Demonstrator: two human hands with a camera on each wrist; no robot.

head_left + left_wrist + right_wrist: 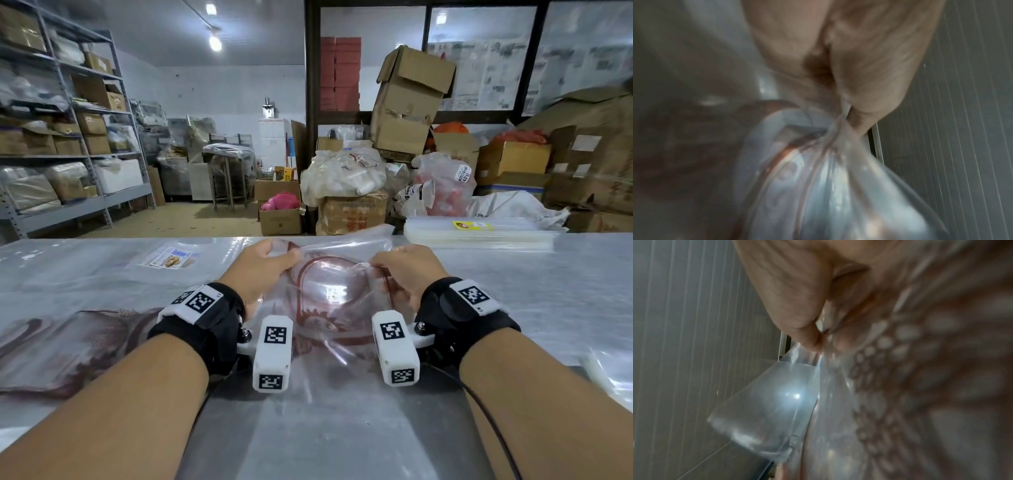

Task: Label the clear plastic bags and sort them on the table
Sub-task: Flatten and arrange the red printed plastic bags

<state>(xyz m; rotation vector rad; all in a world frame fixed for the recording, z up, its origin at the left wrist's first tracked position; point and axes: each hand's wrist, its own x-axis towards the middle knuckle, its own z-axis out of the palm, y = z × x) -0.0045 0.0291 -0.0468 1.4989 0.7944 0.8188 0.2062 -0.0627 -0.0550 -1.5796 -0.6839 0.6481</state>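
Pinching the top of a clear plastic bag [329, 291] printed in dark red, both hands hold it up above the steel table [342, 428]. The left hand [263, 270] has its fingers curled over the bag's upper left edge with the thumb pressed against the film; in the left wrist view the plastic bunches into a twist right where thumb and fingers [869, 91] meet. The right hand [407, 274] grips the upper right edge in much the same narrow pinch, and the right wrist view shows its fingertips [809, 337] closed on a thin fold of film (a bright light glints off the bag just below).

The bag hangs between the two wrists, its lower part sagging toward the table. Whether its bottom edge touches the surface is hard to tell, since the wrist cameras cover that stretch.

Far right on the table lies a stack of flat clear bags [479, 236] with a yellow label on top. To the left, another flat bag carries a blue and white label [173, 257]. More red-printed plastic [68, 342] lies at the left, partly hidden by the left forearm. Both wrist views are blurred, so the bag's printing cannot be read.
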